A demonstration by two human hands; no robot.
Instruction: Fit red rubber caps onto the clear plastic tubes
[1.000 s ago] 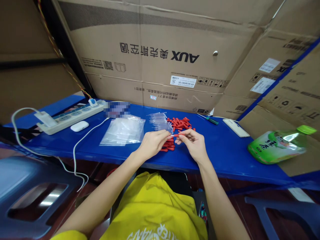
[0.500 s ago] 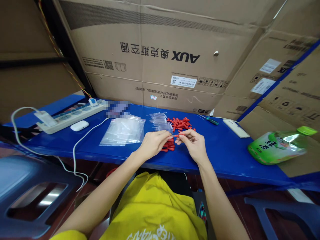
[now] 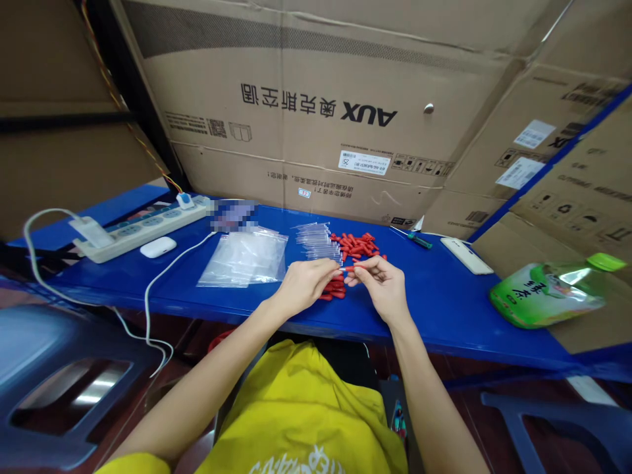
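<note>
My left hand [image 3: 310, 283] is closed in a pinch on a thin rod with a shiny metal end [image 3: 342, 268]; most of it is hidden by the fingers. Between the thumb and fingers of my right hand [image 3: 382, 283] is a small red plastic handle-like piece [image 3: 350, 268]. The two pieces meet end to end just above the table. Beyond my left hand lies a row of thin clear rods [image 3: 316, 240]. Loose red pieces [image 3: 360, 245] are heaped behind my right hand, and several more red pieces [image 3: 336, 289] lie below my fingertips.
Clear plastic bags [image 3: 241, 260] lie left of my hands on the blue table [image 3: 444, 309]. Further left are a power strip [image 3: 143, 227], a white case [image 3: 158, 247] and a cable. To the right are a screwdriver [image 3: 419, 241], a white phone-like slab [image 3: 465, 255] and a green bottle [image 3: 538, 296].
Both hands stay almost in place, still holding the rod and the red piece together. The view has shifted very slightly.
</note>
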